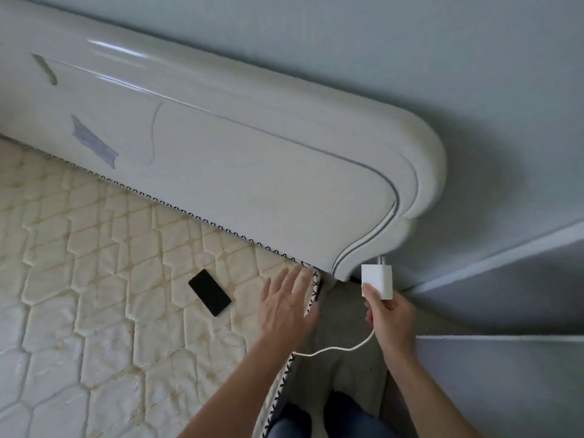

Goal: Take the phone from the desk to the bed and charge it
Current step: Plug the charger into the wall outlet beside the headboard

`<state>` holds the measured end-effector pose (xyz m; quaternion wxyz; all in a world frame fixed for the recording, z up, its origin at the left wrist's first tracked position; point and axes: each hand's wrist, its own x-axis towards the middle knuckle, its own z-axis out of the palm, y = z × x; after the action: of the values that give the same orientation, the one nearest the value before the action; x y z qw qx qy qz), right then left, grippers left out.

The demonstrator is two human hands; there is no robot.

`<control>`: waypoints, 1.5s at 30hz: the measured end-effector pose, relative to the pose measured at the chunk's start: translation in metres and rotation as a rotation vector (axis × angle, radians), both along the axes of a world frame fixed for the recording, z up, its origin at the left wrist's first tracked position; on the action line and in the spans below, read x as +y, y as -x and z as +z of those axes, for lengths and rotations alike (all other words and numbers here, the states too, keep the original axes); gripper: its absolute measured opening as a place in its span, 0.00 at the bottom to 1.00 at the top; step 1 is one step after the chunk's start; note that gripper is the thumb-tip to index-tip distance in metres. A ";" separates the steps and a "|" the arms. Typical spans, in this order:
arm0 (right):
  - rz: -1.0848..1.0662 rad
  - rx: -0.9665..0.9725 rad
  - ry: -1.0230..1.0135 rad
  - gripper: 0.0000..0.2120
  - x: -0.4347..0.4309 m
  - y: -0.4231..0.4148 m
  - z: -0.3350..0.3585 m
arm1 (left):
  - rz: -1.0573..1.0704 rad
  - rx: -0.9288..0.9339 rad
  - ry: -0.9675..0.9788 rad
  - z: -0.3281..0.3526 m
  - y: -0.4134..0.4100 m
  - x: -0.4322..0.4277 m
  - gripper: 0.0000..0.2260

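The left hand (286, 306) is held open, empty, fingers spread; the charger (377, 280) is gripped prongs-up by the right hand (390, 317); the phone (209, 292) lies diagonally.

We see soft, even daylight, cool and a little dim. Bright streaks of glare run along the rounded top of the glossy white padded headboard (221, 131), and it throws a broad, soft-edged shadow onto the pale grey wall (474, 58) to its right. The wide lens bows straight edges near the frame's borders. The whole picture looks slightly soft, and the open left hand (289, 306) shows faint motion blur at its fingertips.
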<state>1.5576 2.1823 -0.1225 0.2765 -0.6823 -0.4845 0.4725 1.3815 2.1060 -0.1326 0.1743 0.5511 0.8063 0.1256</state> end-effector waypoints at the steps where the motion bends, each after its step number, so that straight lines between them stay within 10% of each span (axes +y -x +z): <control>1: -0.040 0.011 -0.003 0.12 0.001 -0.009 -0.001 | -0.043 -0.003 -0.010 -0.001 -0.008 0.008 0.28; 16: -0.242 0.130 0.016 0.06 0.089 -0.077 -0.121 | -0.554 0.321 -0.217 -0.074 -0.062 0.132 0.41; 28: -0.216 -0.101 -0.195 0.06 0.167 -0.070 -0.225 | -0.534 0.620 -0.457 -0.150 -0.054 0.180 0.50; 45: -0.283 -0.144 -0.263 0.15 0.193 -0.037 -0.261 | -0.571 0.568 -0.664 -0.166 -0.050 0.192 0.42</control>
<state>1.5950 2.3749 -0.3832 0.3912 -0.7337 -0.4599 0.3116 1.4317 2.2981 -0.2982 -0.2082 0.7870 0.5560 0.1677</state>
